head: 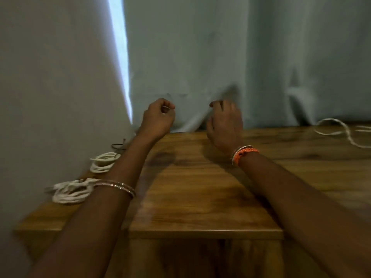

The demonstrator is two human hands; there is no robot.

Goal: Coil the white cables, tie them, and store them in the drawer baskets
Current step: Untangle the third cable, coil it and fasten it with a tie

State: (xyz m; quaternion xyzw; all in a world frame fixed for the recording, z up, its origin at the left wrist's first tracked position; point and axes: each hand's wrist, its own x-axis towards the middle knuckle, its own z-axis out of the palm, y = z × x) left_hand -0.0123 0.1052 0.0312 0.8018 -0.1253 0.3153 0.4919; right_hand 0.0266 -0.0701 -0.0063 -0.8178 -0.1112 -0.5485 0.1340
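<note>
Two coiled white cables lie at the table's left edge, one nearer me and one farther back. A loose white cable loops on the table at the far right. My left hand is raised over the table's far edge with its fingers curled into a loose fist. I see no cable in it. My right hand hovers beside it, blurred, with bent fingers and the thumb apart. It holds nothing and sits close to the curtain. No drawer or basket is in view.
A wooden table runs left to right, its near edge low in the frame. A pale curtain hangs right behind it and a wall stands at the left. A thin dark tie lies behind the far coil.
</note>
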